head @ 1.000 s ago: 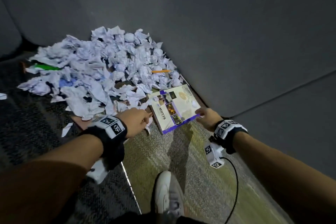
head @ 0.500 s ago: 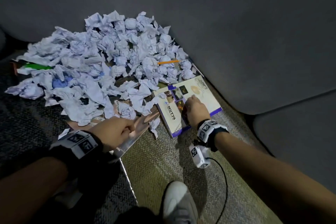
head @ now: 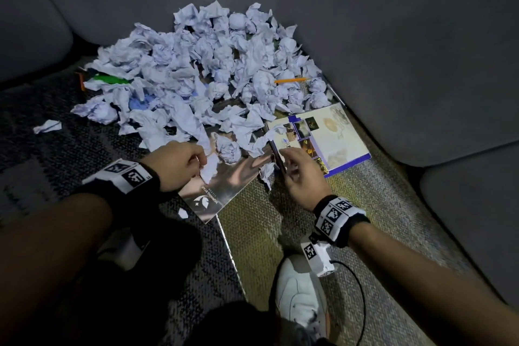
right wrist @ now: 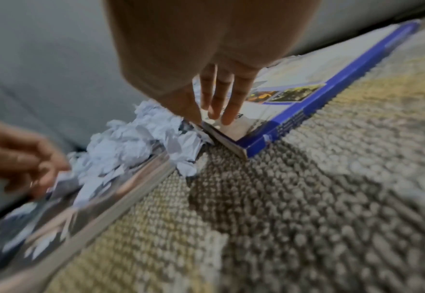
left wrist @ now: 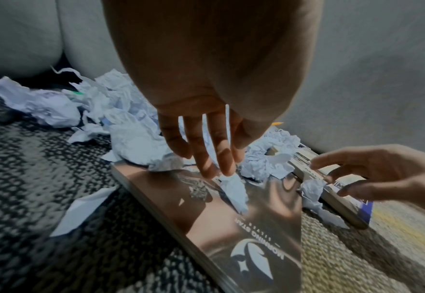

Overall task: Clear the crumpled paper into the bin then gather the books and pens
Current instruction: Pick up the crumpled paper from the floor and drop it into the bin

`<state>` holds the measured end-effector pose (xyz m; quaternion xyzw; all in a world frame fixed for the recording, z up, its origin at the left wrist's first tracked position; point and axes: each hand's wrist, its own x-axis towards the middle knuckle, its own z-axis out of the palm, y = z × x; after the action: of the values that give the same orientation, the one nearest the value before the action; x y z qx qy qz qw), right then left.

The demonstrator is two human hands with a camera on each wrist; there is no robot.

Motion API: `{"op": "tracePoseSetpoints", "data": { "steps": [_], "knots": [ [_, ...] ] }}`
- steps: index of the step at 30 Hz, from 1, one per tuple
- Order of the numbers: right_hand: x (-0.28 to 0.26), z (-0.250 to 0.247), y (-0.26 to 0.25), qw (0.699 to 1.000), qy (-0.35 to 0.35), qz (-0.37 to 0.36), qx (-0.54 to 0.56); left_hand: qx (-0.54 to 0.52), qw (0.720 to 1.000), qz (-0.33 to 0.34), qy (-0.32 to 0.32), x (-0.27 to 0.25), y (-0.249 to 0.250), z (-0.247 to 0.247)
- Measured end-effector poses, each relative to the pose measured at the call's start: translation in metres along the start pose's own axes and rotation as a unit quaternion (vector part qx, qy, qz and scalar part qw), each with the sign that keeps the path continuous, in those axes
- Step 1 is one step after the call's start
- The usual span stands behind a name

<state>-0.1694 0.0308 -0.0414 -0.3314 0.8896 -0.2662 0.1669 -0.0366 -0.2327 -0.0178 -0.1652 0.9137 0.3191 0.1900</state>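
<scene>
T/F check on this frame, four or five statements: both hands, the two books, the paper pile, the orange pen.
1. The left hand pinches a scrap of paper over the brown book. True.
2. The right hand holds the orange pen. False: the pen lies among the crumpled paper; the hand is at the blue-edged book.
3. The crumpled paper is all in a bin. False: it is heaped on the floor; no bin shows.
4. Paper lies on the brown book. True.
</scene>
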Motion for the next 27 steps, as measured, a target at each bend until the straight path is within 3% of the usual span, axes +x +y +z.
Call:
{"op": "tracePoseSetpoints", "data": {
  "steps": [3,7,10,13,15,20,24,27],
  "knots": [
    [-0.002,0.008,-0.009,0.986,-0.114,-0.029,-0.115,0.004,1.000,-0.013,-0.005,-0.011,-0.006,-0.004],
    [0.000,0.030,-0.011,0.961,-0.112,-0.031,-0.250,0.008,1.000,-0.024,-0.002,-0.021,-0.011,-0.012],
    [0.001,0.043,-0.013,0.969,-0.095,-0.003,-0.226,0.067,0.997,-0.043,-0.018,-0.030,-0.016,-0.010],
    [0.007,0.040,-0.018,0.980,-0.074,0.014,-0.183,0.206,0.971,-0.073,-0.098,-0.038,-0.017,0.012],
    [0.013,0.037,-0.022,0.982,-0.072,0.026,-0.170,0.242,0.956,-0.098,-0.136,-0.042,-0.014,0.028],
    [0.020,0.035,-0.024,0.984,-0.084,0.037,-0.149,0.112,0.972,-0.181,-0.095,-0.032,0.011,0.053],
    [0.011,0.034,-0.018,0.991,-0.050,0.000,-0.122,0.094,0.963,-0.240,-0.076,-0.033,0.010,0.068],
    [-0.002,0.033,-0.021,0.997,-0.009,-0.017,-0.071,0.104,0.964,-0.237,-0.068,-0.036,0.000,0.073]
  ]
}}
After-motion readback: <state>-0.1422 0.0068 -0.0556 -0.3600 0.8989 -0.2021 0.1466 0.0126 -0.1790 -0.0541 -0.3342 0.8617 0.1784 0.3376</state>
